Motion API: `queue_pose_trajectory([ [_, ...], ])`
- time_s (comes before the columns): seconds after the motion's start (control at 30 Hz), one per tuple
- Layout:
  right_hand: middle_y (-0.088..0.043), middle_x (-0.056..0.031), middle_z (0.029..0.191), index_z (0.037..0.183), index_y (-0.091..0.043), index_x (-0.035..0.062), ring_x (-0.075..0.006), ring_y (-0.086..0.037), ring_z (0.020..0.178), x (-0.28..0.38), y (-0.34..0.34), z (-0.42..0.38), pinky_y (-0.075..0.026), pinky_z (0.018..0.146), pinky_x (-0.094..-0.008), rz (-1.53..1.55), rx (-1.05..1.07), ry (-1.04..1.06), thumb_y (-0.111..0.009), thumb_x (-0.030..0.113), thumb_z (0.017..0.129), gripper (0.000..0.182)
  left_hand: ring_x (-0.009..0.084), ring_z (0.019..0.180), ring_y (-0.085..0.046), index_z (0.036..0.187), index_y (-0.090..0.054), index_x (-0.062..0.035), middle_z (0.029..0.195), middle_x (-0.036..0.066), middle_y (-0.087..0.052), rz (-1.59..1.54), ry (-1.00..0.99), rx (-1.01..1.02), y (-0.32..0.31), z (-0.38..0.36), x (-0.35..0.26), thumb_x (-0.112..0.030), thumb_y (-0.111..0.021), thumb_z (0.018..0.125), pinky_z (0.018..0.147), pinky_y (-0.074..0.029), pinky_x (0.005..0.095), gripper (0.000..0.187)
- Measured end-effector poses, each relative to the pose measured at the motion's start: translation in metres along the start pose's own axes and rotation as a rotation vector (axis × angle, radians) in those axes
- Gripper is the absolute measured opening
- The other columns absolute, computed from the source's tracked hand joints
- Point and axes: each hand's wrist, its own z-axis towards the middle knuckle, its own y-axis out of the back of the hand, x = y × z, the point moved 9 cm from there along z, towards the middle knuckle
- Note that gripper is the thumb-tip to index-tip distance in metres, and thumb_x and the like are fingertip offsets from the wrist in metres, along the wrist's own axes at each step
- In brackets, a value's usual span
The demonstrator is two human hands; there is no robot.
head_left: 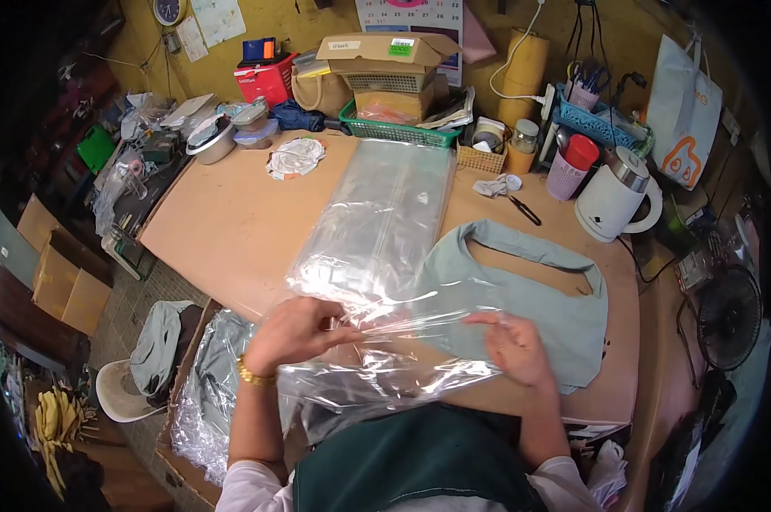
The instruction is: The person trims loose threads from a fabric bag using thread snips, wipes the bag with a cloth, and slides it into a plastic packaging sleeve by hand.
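A clear plastic bag is stretched between my two hands over the table's front edge, its lower part hanging against the dark green apron. My left hand, with a gold watch at the wrist, pinches the bag's left side. The right side is gripped between the thumb and fingers of my right hand. Just beyond lies a stack of flat clear plastic bags. A folded grey-green garment with a wide neck opening lies flat beside my right hand, partly seen through the film.
On the right stand a white kettle, a pink cup and black thread snips. A green basket holding boxes is at the back. Left of me, a carton holds bagged garments near a stool.
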Motion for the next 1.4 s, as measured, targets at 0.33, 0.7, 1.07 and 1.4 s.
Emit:
queue_pose_trajectory([
  [0.33,-0.061,-0.0198,0.114,0.131,-0.049,0.0046,-0.0358,-0.058,0.105,0.125,-0.07,-0.027,-0.044,0.093,-0.0444,-0.743,-0.262,1.023,-0.077,0.035,0.08,0.066,0.033,0.081,-0.064,0.091,-0.067,-0.0047,0.088,0.014,-0.063,-0.135,-0.595,-0.141,-0.056,0.006,-0.128,-0.016,-0.069,0.08,0.067,-0.051,0.0418,0.016],
  [0.7,-0.055,-0.0076,0.058,0.08,-0.063,-0.0023,-0.0093,-0.046,0.052,0.037,-0.033,0.023,-0.039,0.05,-0.0276,-0.596,-0.216,0.522,-0.067,0.005,0.085,0.01,0.0177,0.063,-0.061,0.086,-0.066,-0.0009,0.072,0.007,-0.064,-0.481,-0.181,-0.369,-0.017,0.0,-0.019,-0.017,-0.071,0.088,0.06,-0.048,0.0302,0.017],
  [1.07,-0.066,-0.0112,0.099,0.103,-0.064,0.0065,-0.0283,-0.061,0.098,0.069,-0.055,0.015,-0.034,0.094,-0.0493,-1.098,-0.388,0.519,-0.07,0.021,0.084,0.024,0.0067,0.081,-0.058,0.09,-0.059,-0.001,0.087,0.001,-0.062,-0.925,-0.211,-0.347,-0.038,0.019,-0.013,0.002,-0.067,0.086,0.075,-0.05,0.0235,0.009],
  [1.4,-0.065,-0.0117,0.081,0.096,-0.062,0.0008,-0.0277,-0.064,0.074,0.043,-0.07,0.051,-0.048,0.069,-0.035,-0.586,-0.141,0.508,-0.068,0.009,0.086,0.015,0.0076,0.081,-0.059,0.113,-0.062,0.002,0.089,0.002,-0.063,-1.278,-0.184,-0.256,-0.054,0.026,-0.009,-0.008,-0.07,0.088,0.074,-0.05,0.0222,0.028],
])
